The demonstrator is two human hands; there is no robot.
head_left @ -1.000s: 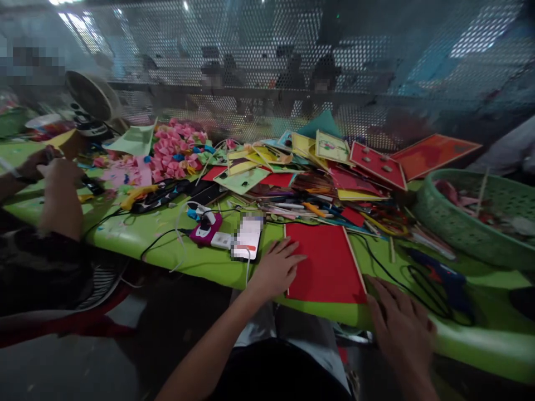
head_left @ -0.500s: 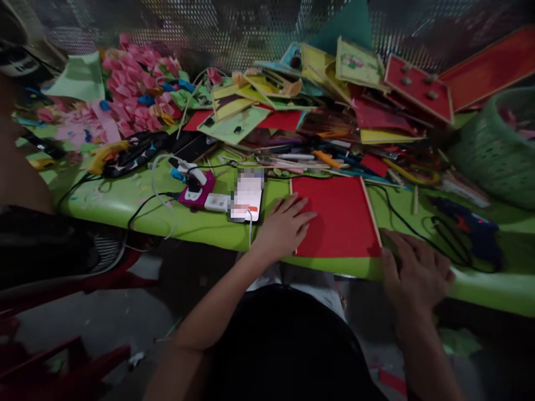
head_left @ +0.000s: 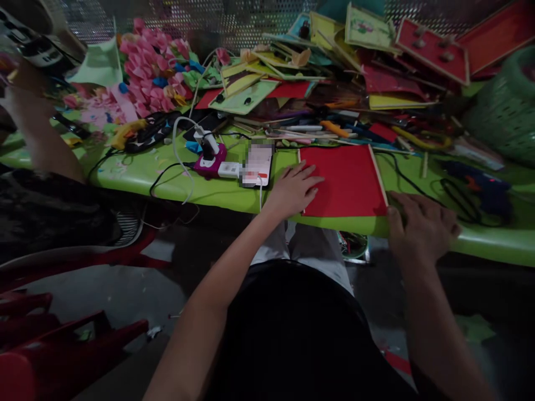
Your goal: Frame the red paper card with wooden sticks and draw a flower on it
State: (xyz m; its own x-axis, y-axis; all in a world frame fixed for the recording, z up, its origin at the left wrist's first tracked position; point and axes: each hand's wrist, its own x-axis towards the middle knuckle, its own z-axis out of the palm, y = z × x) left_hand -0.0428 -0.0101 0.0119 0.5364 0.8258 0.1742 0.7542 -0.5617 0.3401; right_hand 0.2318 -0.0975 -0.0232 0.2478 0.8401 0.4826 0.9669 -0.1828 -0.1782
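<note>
A red sheet (head_left: 346, 181) lies flat at the table's front edge, with a thin wooden stick (head_left: 378, 178) along its right side and another along its left. My left hand (head_left: 295, 190) rests on the sheet's left edge, fingers spread, partly covering the left stick. Against the right stick lies my right hand (head_left: 422, 223), its fingers stretched over the table and its thumb near the sheet's lower right corner. Neither hand grasps anything that I can see. A phone (head_left: 258, 162) with a lit screen lies left of my left hand, a white cable at its lower end.
A purple power adapter (head_left: 211, 159) with plugs sits left of the phone. Right of my right hand lies a glue gun (head_left: 480, 184) with its cord. Behind are pens and sticks, framed cards (head_left: 371, 29), pink paper petals (head_left: 152, 69) and a green basket (head_left: 505, 111). Another person's arm (head_left: 50, 128) is at left.
The view has tilted and shifted, so the table sits higher in the picture. Both my hands keep their places at the red sheet. The other person's arm at left has come further into view.
</note>
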